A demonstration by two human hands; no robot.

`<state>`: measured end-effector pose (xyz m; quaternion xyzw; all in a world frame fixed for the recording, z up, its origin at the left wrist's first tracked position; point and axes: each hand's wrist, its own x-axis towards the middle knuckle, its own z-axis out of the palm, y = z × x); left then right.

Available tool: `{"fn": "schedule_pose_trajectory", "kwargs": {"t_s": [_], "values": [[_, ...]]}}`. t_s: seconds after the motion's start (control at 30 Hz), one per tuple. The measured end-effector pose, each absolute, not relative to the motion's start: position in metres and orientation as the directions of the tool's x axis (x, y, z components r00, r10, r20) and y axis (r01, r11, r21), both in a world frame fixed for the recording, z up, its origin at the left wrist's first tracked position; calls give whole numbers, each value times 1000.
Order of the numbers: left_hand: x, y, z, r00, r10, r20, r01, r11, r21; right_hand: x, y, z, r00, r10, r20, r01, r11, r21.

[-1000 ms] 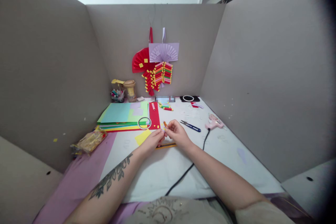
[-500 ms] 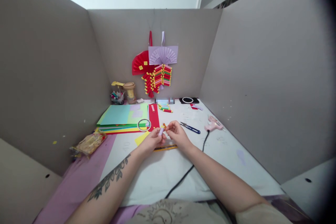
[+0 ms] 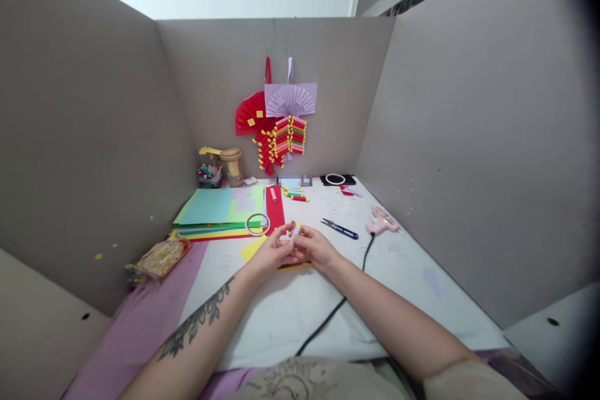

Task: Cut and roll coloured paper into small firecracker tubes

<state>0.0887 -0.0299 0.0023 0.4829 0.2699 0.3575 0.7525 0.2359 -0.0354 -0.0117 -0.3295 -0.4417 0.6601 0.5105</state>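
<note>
A small lavender paper roll [image 3: 296, 233] with a yellow band at its upper end stands upright between my fingertips. My left hand [image 3: 273, 252] grips it from one side, fingers curled around its lower part. From the other side my right hand [image 3: 319, 249] pinches it, thumb and fingers closed. A tiny orange-brown bit shows at the top of the roll; I cannot make out what it is. Beneath both hands lies a long thin orange-yellow and dark object [image 3: 294, 267], mostly covered. Close to my left hand is a yellow paper piece [image 3: 252, 249].
Dark blue thread snips [image 3: 344, 230] and a pink glue gun [image 3: 382, 221] lie to the right, with a black cord [image 3: 328, 317] crossing the front. Coloured sheets [image 3: 206, 206] and a white ring [image 3: 247, 230] are left. Several finished paper rolls [image 3: 298, 197] lie behind. Fan ornaments [image 3: 290, 103] hang at the back.
My right hand has moved down and left, closing in on the left hand. The lavender roll has shifted slightly right and up, and both hands now hold it.
</note>
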Motion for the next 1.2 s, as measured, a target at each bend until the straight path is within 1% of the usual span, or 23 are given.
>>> {"fn": "schedule_pose_trajectory", "kwargs": {"t_s": [0.07,0.2,0.37,0.5,0.6,0.7,0.77,0.87,0.97,1.03,1.2], "values": [[88,-30,3,603,795,-63,-274,280,920,236,-37,-10,-262,965,18,-403,-93,-911],[89,-32,3,610,789,-76,-258,288,922,236,-38,-8,-311,950,-3,-391,-131,-911],[90,-32,-1,597,801,-38,-260,239,936,236,-36,-10,-286,958,29,-423,-99,-901],[88,-28,-4,528,849,-35,-175,149,973,238,-31,-16,-174,984,26,-409,-48,-911],[88,-23,-8,476,879,11,-132,59,990,238,-29,-20,-94,995,27,-330,-6,-944],[90,-21,-12,450,892,35,-108,15,994,236,-29,-21,-61,998,2,-282,-16,-959],[91,-22,-13,440,897,31,-58,-6,998,238,-29,-18,-32,999,2,-291,-7,-957],[90,-23,-10,393,919,35,37,-54,998,248,-28,-9,86,996,24,-331,51,-942],[84,-21,-5,327,944,54,70,-82,994,265,-22,5,177,984,22,-363,86,-928],[80,-18,-1,289,956,53,69,-76,995,276,-13,15,181,983,26,-319,84,-944],[76,-17,8,245,968,48,28,-56,998,292,37,31,144,989,39,-45,46,-998]]}}
